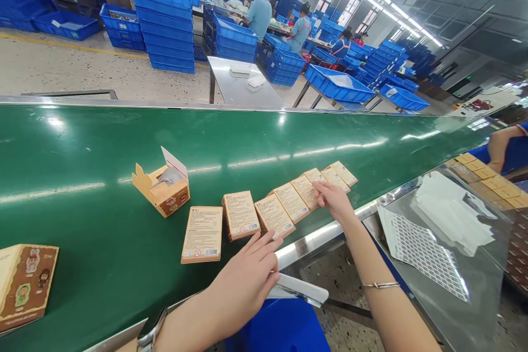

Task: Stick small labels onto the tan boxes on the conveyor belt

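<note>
Flat boxes [289,201] hug belt's near edge — right hand [336,198] fingers spread, pressing; left hand [247,280] loose, empty.

- Printed box [25,285], left of the green conveyor belt [103,176]: cut off by the frame's edge.
- Flat cartons [289,202] on that belt: print too small to read.
- Left hand [243,280]: palm hidden.

Both bare forearms reach forward from the near edge. The left hand [247,280] lies flat, fingers extended together. The right hand [336,201] stretches farther, fingers pointing left, wrist braceleted.
</note>
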`<state>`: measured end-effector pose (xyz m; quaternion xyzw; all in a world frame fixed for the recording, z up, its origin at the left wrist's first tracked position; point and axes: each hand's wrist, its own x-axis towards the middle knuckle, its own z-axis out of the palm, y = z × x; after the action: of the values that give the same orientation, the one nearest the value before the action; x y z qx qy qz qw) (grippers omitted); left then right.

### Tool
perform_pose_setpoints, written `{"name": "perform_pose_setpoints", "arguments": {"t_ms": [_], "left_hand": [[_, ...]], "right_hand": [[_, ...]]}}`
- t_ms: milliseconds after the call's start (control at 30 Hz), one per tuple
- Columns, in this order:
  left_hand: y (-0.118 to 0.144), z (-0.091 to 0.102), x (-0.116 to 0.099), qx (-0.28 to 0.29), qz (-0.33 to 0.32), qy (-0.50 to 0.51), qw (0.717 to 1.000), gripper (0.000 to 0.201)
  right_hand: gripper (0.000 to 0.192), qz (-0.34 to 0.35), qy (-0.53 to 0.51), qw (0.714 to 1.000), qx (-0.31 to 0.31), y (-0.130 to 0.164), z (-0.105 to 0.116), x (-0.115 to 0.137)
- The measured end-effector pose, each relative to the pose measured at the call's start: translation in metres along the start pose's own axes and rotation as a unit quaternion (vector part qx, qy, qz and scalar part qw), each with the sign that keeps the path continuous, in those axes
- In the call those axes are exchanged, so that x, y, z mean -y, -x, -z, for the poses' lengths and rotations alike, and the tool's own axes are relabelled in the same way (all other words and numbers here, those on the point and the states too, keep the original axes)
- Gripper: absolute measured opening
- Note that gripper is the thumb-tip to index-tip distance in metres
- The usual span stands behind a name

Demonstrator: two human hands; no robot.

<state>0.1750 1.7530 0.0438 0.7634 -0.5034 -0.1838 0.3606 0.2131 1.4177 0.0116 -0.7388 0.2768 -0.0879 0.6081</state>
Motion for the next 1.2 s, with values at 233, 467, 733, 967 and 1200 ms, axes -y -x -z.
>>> {"name": "perform_pose_setpoints", "arguments": {"t_ms": [233,467,733,967,1200], "left_hand": [[0.017,0.004,0.001,-0.001,-0.006,0.035,0.999,0.014],[0.041,0.012,-0.002,0.013,0.067,0.079,0.995,0.021],[0.086,0.043,-0.002,-0.092,0.202,0.192,0.956,0.019],[0.145,0.054,-0.035,-0.102,0.183,0.280,0.937,0.017],[0.179,0.058,-0.034,-0.100,0.197,0.266,0.938,0.034]], "right_hand": [[0.037,-0.011,0.046,0.999,-0.025,0.002,-0.006,-0.005],[0.019,-0.028,0.117,0.990,-0.077,0.008,-0.021,0.008],[0.022,0.179,0.179,0.957,0.141,0.153,-0.097,0.070],[0.010,0.470,0.283,0.824,0.143,0.294,-0.147,0.081],[0.015,0.535,0.273,0.793,0.101,0.305,-0.164,0.076]]}}
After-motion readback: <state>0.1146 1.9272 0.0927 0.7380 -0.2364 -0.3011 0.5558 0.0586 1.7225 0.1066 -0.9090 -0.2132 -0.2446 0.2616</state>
